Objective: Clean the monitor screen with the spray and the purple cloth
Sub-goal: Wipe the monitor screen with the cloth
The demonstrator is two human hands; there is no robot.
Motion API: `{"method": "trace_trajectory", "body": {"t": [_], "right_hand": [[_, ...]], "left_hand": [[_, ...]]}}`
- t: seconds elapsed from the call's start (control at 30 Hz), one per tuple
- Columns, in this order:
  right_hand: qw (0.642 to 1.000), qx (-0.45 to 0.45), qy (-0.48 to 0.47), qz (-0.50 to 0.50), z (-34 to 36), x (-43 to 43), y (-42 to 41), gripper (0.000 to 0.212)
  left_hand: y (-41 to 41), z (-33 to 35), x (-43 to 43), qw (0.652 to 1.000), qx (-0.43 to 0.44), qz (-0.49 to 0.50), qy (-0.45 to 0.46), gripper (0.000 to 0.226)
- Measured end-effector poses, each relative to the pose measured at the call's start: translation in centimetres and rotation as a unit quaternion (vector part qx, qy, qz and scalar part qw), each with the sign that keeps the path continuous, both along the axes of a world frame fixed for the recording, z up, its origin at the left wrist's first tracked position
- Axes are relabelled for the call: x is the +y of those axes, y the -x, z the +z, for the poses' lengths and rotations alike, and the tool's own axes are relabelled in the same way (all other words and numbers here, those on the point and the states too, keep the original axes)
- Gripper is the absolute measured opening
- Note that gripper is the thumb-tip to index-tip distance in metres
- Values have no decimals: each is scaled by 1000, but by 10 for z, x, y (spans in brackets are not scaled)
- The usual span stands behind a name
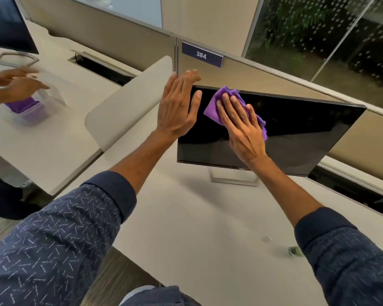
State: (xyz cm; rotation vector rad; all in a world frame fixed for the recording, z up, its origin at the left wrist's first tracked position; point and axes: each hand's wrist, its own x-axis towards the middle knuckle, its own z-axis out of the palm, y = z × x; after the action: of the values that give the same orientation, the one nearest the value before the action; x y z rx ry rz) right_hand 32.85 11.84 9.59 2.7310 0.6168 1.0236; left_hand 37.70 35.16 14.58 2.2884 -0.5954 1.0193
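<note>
A black monitor (296, 138) stands on a silver stand on the pale desk, its screen dark. My right hand (241, 129) lies flat on the upper left part of the screen, pressing a crumpled purple cloth (215, 107) against the glass. My left hand (177, 107) grips the monitor's upper left corner, fingers behind the edge and thumb on the front. A small greenish object (293, 251), perhaps the spray, shows on the desk beside my right sleeve, mostly hidden.
Another person's hands (16, 85) reach over a clear tub (33, 111) holding purple cloths on the neighbouring desk at left. A second monitor (7, 25) stands far left. A beige divider (128, 100) separates the desks; cable slots (349, 191) run behind the monitor.
</note>
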Motion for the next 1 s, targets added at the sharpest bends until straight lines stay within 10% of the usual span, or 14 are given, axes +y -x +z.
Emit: {"method": "trace_trajectory", "body": {"t": [0.53, 1.0], "right_hand": [[923, 329, 183, 81, -102, -6, 67, 76], [991, 3, -122, -56, -27, 38, 9, 68]], "left_hand": [[-2, -13, -5, 998, -24, -41, -31, 52], [3, -6, -16, 999, -20, -11, -48, 59]]}}
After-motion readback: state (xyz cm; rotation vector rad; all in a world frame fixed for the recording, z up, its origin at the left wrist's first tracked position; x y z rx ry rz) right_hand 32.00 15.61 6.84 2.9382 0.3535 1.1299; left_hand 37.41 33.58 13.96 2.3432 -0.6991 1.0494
